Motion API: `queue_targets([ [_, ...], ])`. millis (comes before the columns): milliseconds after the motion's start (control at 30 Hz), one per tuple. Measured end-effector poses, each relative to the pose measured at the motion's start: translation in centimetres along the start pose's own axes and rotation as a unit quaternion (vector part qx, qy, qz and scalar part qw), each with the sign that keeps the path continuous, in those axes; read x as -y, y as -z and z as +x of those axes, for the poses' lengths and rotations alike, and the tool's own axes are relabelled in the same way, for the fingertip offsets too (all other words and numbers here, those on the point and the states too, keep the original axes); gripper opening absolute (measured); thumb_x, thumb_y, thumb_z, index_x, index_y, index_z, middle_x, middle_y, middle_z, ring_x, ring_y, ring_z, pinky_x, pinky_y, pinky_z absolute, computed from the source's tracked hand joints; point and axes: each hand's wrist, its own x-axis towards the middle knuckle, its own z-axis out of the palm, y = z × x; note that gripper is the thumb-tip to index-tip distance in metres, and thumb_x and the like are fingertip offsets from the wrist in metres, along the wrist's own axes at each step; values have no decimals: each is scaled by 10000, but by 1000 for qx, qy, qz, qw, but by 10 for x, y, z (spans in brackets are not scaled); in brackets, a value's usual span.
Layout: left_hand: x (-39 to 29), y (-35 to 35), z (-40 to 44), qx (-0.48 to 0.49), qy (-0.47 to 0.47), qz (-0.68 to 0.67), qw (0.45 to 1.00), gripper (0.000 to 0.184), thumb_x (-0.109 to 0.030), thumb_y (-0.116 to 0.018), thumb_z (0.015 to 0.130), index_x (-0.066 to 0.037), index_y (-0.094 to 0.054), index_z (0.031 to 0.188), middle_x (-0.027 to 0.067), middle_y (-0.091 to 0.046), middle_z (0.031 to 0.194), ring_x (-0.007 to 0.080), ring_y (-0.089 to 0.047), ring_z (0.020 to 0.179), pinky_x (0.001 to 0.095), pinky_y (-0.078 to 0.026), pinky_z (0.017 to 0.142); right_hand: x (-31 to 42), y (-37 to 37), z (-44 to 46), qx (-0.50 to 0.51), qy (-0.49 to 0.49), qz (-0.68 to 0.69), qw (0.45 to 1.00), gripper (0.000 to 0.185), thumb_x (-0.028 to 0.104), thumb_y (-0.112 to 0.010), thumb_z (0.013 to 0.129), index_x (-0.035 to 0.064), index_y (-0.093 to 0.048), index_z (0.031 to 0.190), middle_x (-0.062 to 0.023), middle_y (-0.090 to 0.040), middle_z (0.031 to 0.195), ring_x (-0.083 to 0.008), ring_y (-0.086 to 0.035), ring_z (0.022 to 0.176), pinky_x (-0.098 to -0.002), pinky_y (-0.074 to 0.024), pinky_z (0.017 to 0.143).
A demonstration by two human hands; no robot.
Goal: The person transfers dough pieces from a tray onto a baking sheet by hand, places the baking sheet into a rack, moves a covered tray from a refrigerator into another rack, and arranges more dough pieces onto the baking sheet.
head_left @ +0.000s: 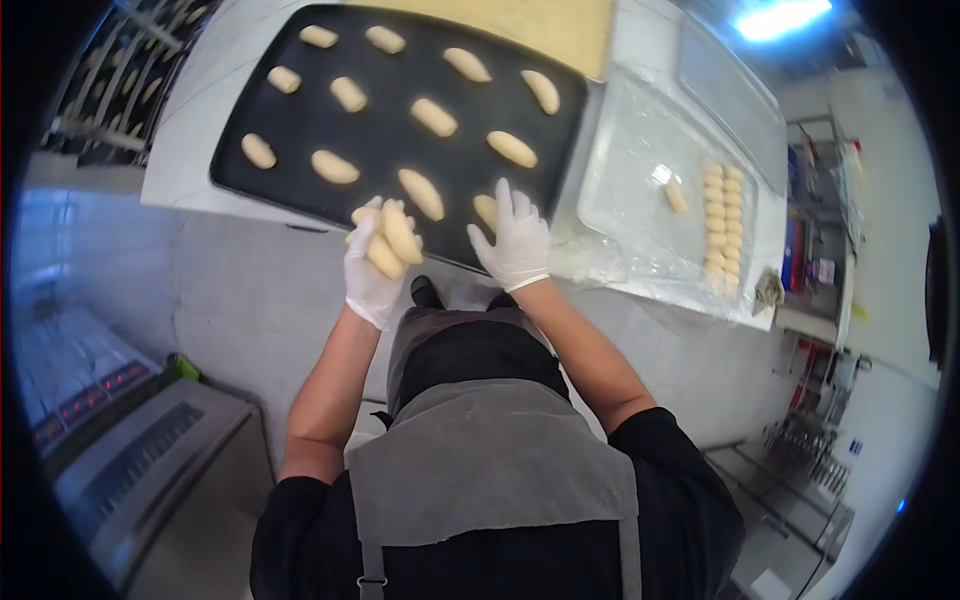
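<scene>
My left hand (374,282), in a white glove, is closed around several dough pieces (401,232) at the near edge of the black baking tray (290,130). My right hand (519,243), also gloved, reaches over the tray's near right corner with fingers stretched and thumb apart. Between that thumb and the fingers a dough piece (486,209) lies on the tray, partly covered by the hand. More oblong dough pieces sit spaced in rows across the tray, among them one (421,194) between my two hands.
Right of the baking tray, a clear plastic-covered tray (630,190) holds stacked columns of dough pieces (723,225) and a single loose one (676,197). A yellowish board (540,30) lies behind. A loaded rack (120,80) stands at far left, above a metal appliance (170,470).
</scene>
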Motion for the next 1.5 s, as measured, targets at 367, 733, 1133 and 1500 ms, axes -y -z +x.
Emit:
queue_targets([
  [367, 110, -133, 10, 239, 184, 229, 926, 574, -177, -585, 966, -52, -395, 1493, 90, -556, 1311, 186, -561, 1188, 337, -456, 1031, -78, 43, -47, -153, -223, 463, 844, 490, 122, -666, 943, -16, -520, 1391, -111, -626, 1256, -170, -619, 1073, -309, -529, 879],
  [733, 260, -179, 102, 246, 222, 479, 813, 559, -123, -631, 920, 11, -500, 1447, 105, -612, 1277, 183, -579, 1157, 315, -451, 1016, -337, 71, -64, -304, -219, -87, 923, 501, 182, -719, 899, -24, -572, 1331, -199, -645, 1201, -254, -633, 1113, -343, -497, 938],
  [1133, 306, -193, 104, 180, -85, 564, 802, 579, -96, -634, 930, -27, -467, 1480, 147, -599, 1340, 211, -558, 1258, 328, -437, 1059, -276, 73, -29, -246, -71, 205, 945, 323, 179, -670, 942, 41, -652, 1234, -195, -655, 1121, -323, -669, 911, -409, -550, 767],
  [1500, 231, -232, 109, 284, -295, 671, 619, 485, -190, -690, 855, -84, -611, 1322, 212, -512, 1425, 409, -465, 1340, 473, -377, 1132, -336, 47, -26, -263, -80, 245, 930, 355, 195, -614, 998, -30, -617, 1272, -183, -645, 1259, -292, -601, 1187, -411, -452, 1039],
])
